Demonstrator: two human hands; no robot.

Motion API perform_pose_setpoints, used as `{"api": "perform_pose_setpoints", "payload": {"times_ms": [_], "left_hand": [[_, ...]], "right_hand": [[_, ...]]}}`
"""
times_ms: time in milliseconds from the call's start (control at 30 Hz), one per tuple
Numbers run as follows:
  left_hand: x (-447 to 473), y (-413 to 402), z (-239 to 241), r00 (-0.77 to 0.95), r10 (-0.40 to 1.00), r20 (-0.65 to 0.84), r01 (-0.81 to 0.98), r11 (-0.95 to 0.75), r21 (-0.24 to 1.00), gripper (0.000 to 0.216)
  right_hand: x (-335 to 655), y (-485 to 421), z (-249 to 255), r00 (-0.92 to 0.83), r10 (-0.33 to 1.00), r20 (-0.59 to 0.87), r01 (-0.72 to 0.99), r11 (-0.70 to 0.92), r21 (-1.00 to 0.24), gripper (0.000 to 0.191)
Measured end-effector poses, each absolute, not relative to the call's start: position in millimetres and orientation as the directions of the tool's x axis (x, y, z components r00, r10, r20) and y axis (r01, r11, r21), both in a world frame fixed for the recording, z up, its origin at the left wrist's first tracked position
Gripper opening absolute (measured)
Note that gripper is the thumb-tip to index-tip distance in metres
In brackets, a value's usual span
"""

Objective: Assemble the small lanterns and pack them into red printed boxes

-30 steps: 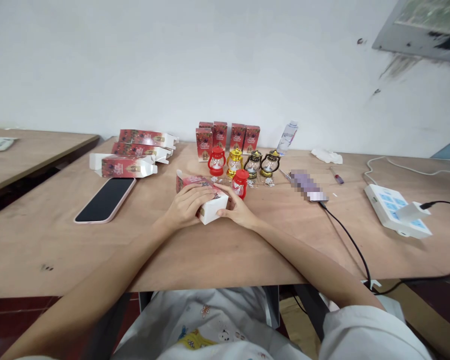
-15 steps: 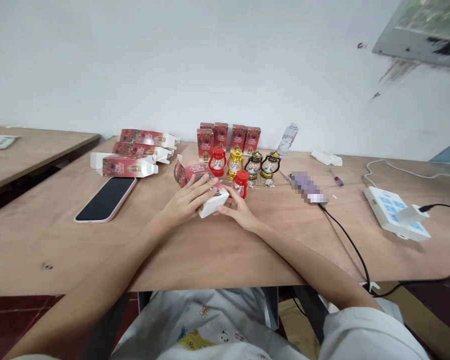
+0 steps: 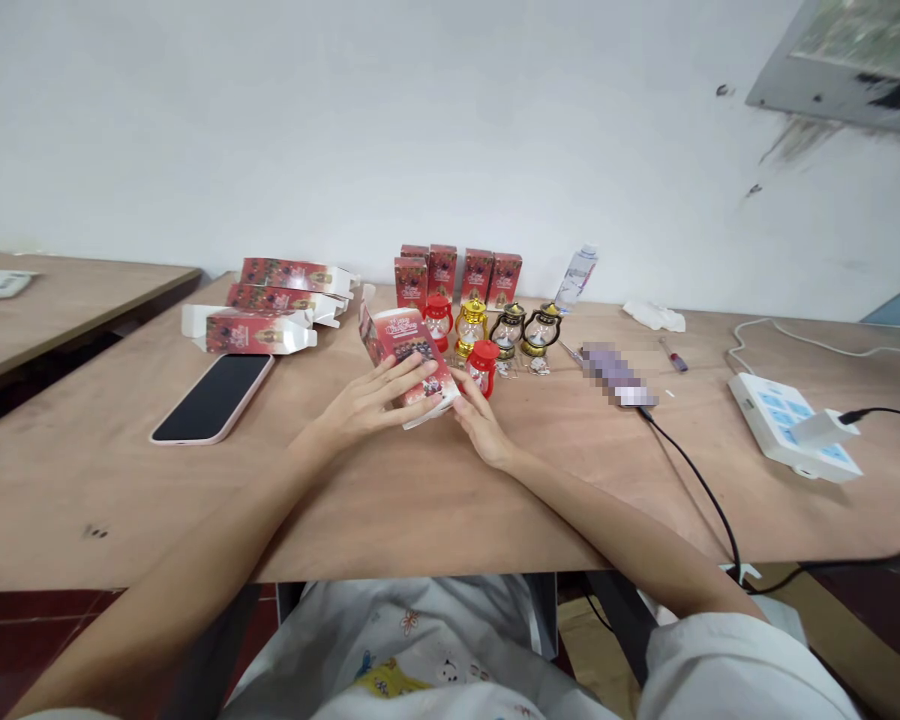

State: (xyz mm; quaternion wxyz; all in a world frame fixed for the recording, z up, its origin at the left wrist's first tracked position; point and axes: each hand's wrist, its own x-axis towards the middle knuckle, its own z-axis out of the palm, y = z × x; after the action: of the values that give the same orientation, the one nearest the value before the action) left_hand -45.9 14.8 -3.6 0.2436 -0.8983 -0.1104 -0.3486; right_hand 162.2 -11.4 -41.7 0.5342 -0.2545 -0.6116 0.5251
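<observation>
A red printed cardboard box [image 3: 403,345] with white flaps is held between both hands, tilted, its far flap standing up. My left hand [image 3: 371,402] lies across its near left part, fingers over the printed face. From the right, my right hand [image 3: 483,422] grips the box's near end; some of its fingers are hidden. Just beyond that hand stands a small red lantern [image 3: 481,366]. Behind it is a row of lanterns: another red one [image 3: 438,322], a gold one [image 3: 471,328] and two dark bronze ones [image 3: 507,332].
Several upright red boxes [image 3: 442,272] stand near the wall. Unfolded boxes [image 3: 259,332] and a phone [image 3: 214,398] lie left. To the right are a clear bottle [image 3: 576,278], tissue [image 3: 654,316], screwdriver [image 3: 673,355], a cabled phone [image 3: 616,375] and a power strip [image 3: 793,425].
The box has turned so its printed face shows more and its white end shows less. My left hand has slid slightly down and left on it; my right fingers have shifted along its end.
</observation>
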Motion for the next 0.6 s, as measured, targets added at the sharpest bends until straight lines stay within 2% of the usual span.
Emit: {"api": "perform_pose_setpoints", "payload": {"times_ms": [100, 233, 367, 467, 533, 600], "left_hand": [[-46.1, 16.8, -6.9, 0.752, 0.063, 0.656, 0.367, -0.866, -0.338, 0.057], [-46.3, 25.4, -11.5, 0.720, 0.175, 0.671, 0.405, -0.892, -0.201, 0.055], [-43.4, 23.2, -7.1, 0.534, 0.301, 0.790, 0.431, -0.901, 0.052, 0.046], [-36.0, 10.1, -2.4, 0.403, 0.454, 0.795, 0.353, -0.878, 0.323, 0.040], [-29.3, 1.9, -2.3, 0.350, 0.551, 0.757, 0.289, -0.833, 0.473, 0.054], [-23.2, -2.1, -4.5, 0.288, 0.608, 0.740, 0.288, -0.792, 0.539, 0.072]], "right_hand": [[162.9, -10.5, -42.5, -0.305, 0.892, 0.332, -0.246, 0.263, -0.933, 0.042], [161.3, -11.5, -39.2, -0.272, 0.898, 0.346, -0.203, 0.298, -0.933, 0.052], [160.5, -12.7, -39.7, -0.225, 0.897, 0.381, -0.090, 0.370, -0.925, 0.073], [161.1, -15.2, -40.7, -0.221, 0.856, 0.467, 0.085, 0.494, -0.865, 0.077], [161.9, -17.5, -40.1, -0.237, 0.816, 0.527, 0.208, 0.573, -0.793, 0.075], [163.1, -19.7, -38.4, -0.269, 0.783, 0.561, 0.314, 0.622, -0.717, 0.073]]}}
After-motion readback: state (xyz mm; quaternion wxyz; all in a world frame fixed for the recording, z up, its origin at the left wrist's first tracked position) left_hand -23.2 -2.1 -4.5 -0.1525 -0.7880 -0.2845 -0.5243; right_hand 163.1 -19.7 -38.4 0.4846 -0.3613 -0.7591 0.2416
